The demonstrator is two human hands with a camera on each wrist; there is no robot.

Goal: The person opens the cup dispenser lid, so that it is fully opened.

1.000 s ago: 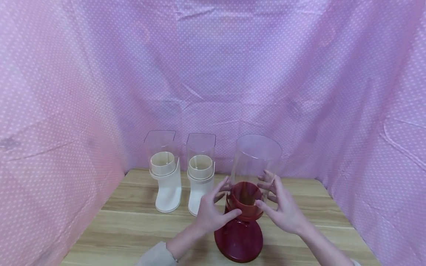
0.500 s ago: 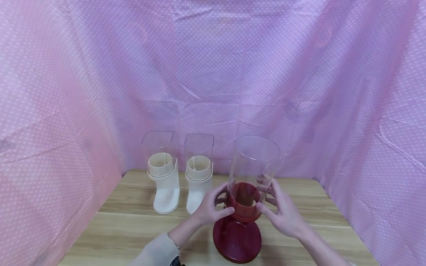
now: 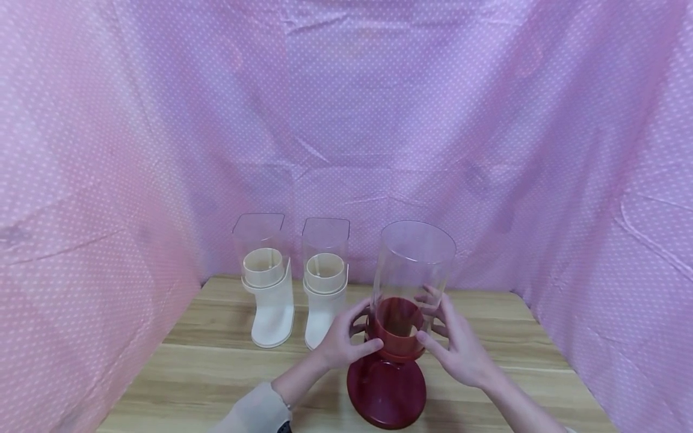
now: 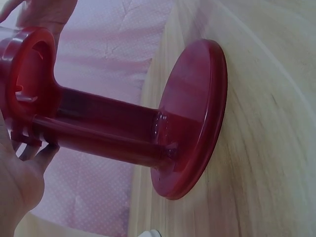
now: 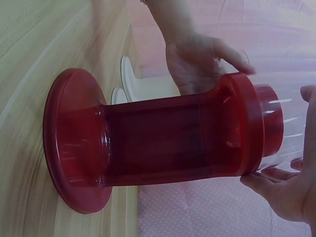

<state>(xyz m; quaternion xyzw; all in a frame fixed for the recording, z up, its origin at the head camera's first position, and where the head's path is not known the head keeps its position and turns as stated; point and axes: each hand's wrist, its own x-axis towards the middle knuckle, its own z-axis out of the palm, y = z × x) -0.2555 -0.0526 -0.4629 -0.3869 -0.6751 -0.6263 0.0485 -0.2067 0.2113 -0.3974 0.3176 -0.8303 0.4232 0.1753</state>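
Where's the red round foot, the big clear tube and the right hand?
Red round foot (image 3: 387,394): head view, its top.
Big clear tube (image 3: 409,278): head view, its wall below the rim.
Right hand (image 3: 460,350): head view, its middle.

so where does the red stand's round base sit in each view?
Head: round base at the bottom, slightly right of centre.
Left wrist: round base just right of centre.
Right wrist: round base at the left.
Shared landmark: left hand, visible in all three.
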